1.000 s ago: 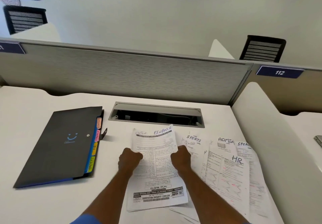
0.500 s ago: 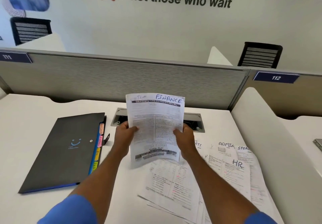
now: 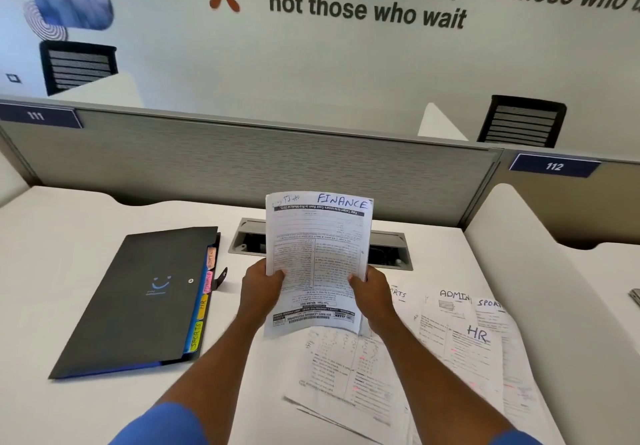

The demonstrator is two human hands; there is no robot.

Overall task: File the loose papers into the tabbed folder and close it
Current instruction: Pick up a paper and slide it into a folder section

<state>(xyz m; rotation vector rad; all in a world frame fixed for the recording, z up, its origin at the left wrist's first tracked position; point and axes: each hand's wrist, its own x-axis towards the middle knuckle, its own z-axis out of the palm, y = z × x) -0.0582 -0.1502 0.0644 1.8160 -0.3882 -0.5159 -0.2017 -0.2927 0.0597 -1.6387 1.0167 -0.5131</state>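
I hold a printed sheet marked FINANCE (image 3: 318,247) upright above the desk, my left hand (image 3: 260,288) on its left edge and my right hand (image 3: 370,290) on its right edge. The dark tabbed folder (image 3: 138,302) lies shut on the desk to the left, with coloured tabs (image 3: 202,302) reading ADMIN, FINANCE, HR and SPORTS along its right side. Loose papers (image 3: 450,347) marked ADMIN, HR and SPORTS are spread on the desk below and right of my hands.
A grey cable tray (image 3: 388,248) is sunk into the white desk (image 3: 52,254) behind the sheet. A grey partition (image 3: 242,167) closes the back, and a white divider (image 3: 540,271) runs along the right side. Black chair backs show beyond the partition.
Both hands lifted the FINANCE sheet off the paper pile and raised it upright in front of me. The sheets that lay under it are now uncovered.
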